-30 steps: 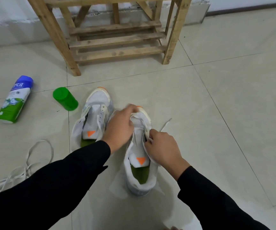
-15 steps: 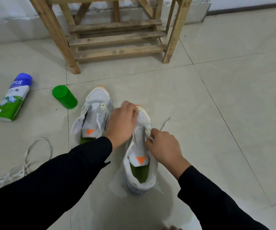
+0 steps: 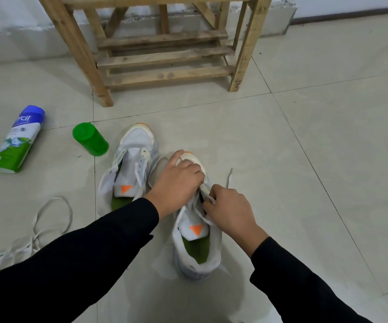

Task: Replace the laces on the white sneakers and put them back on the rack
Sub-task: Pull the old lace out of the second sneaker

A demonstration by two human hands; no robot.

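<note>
— Our left hand (image 3: 176,180) has slid back from the toe toward the eyelets, so both hands now meet over the near sneaker (image 3: 197,255).

— What are we holding?

— Our left fingers curl down over the front of that shoe and steady it. Whether they also nip the lace (image 3: 229,178) we cannot tell. Our right hand (image 3: 229,213) pinches white material at the right eyelet row, the lace as we read it. Its free end trails on the floor (image 3: 305,159) to the right.

— So we are threading?

— We judge so, and early in the lacing. The far sneaker (image 3: 131,169) sits just beside this one on the left, and we cannot tell how far it is laced. Both shoes are on the floor, on the near side of the rack (image 3: 165,54).

— And next?

— We need to feed the tip through the next eyelet and pull the slack even while our left hand keeps the shoe still. The loose laces (image 3: 25,238) lie at the near left.
</note>
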